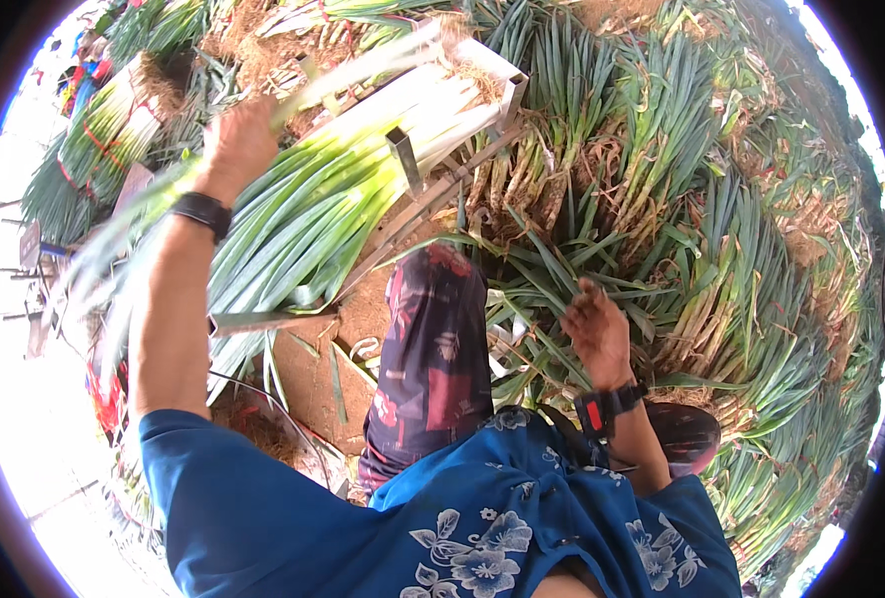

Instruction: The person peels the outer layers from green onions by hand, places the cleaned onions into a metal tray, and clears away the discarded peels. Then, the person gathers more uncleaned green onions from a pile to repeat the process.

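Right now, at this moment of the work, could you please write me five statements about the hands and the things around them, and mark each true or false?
1. The left hand holds blurred green onion. True.
2. In the metal frame, the onion pile has its white ends toward the upper right. True.
3. The right hand grips the metal frame. False: the right hand is apart from it, near loose leaves.
4. Only one wrist wears a band. False: there is a left band and a right band.
5. The shirt is plain red. False: the shirt is blue with pale flowers.
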Demonstrator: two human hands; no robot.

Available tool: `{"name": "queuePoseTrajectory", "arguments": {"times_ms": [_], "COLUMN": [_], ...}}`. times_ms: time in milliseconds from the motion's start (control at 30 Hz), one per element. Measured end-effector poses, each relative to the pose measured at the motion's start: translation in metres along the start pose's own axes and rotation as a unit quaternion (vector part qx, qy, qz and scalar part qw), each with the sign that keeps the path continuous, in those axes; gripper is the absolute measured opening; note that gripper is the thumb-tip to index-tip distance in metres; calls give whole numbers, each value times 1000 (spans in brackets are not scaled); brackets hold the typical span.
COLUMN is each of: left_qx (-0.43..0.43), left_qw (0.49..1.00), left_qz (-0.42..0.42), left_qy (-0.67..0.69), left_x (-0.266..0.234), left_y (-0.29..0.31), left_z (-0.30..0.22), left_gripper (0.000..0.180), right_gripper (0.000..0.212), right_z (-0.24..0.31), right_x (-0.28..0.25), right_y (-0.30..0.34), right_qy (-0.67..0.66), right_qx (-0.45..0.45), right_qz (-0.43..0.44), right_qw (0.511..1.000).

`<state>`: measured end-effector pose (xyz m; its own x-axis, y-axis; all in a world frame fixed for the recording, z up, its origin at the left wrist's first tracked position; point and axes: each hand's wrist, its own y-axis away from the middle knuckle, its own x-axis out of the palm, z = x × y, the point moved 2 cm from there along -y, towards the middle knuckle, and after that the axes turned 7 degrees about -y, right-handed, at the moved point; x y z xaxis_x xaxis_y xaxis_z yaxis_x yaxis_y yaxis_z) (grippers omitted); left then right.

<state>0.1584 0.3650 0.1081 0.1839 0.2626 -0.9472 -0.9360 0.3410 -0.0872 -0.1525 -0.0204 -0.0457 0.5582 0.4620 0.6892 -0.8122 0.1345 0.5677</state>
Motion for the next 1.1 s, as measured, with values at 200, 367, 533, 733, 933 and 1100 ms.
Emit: {"name": "queuePoseTrajectory", "arguments": {"times_ms": [200,367,533,733,933,1100], "left_qx": [-14,4,-5,69,21,96], "left_qw": [989,982,968,940,952,960], "left_qz": [-4,92,121,95,37,20], "left_qy": [149,163,220,320,304,261], "left_x": [121,156,207,190,196,207], "left_y": [-28,-69,-63,-54,-71,-69], "left_z": [-51,-98,-129,-115,-95,-95], "left_gripper": [33,42,69,36,23,31], "right_gripper": [26,29,32,30,28,26], "right_z": [-11,-34,-58,-60,-54,-49], "right_x": [-43,-77,-86,-71,-64,-64], "right_y": [7,3,-7,-19,-23,-30], "right_qy": [-32,-75,-72,-55,26,32], "right_qx": [15,42,76,76,73,60], "right_qz": [-68,-73,-116,-102,-134,-141], "right_qw": [997,994,988,990,988,988]}}
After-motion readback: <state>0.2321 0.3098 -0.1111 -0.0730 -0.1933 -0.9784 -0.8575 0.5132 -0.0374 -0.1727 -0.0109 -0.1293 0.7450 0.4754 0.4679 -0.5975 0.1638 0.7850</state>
